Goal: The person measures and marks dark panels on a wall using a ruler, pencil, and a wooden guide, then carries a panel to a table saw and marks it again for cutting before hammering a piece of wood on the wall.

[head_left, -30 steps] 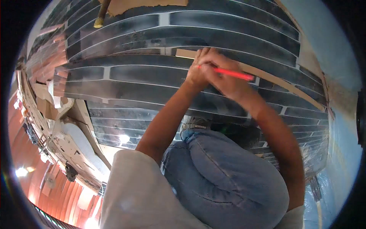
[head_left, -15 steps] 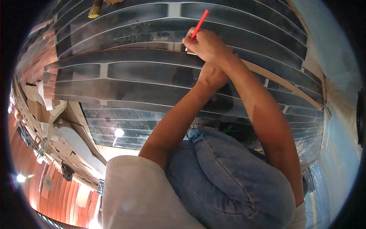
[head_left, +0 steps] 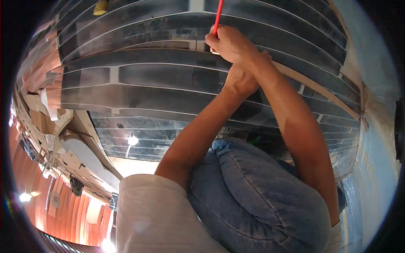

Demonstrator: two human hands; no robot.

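Red pencil (head_left: 218,17): slanting steeply up beyond our right hand (head_left: 233,44), its lower end down beside the fingertips.
Pencil grip: that hand is closed in a writing pinch, its wrist crossing over our left hand (head_left: 242,80).
Underneath: the left hand's fingers are mostly hidden by that wrist; we cannot tell how far open it is or whether it grips anything.
Brown strip (head_left: 316,87): emerging past the left hand and curving away to its right.
Just changed: a second ago the pencil pointed rightward amid blurred, overlapping hands; now the right hand is beyond the left, the pencil steeper than half a second ago. For the work, we judge, it is set for marking.
Striped film (head_left: 164,78): dark, spread beneath both hands.
Farther out: blue sheeting (head_left: 375,168), well to the hands' right.
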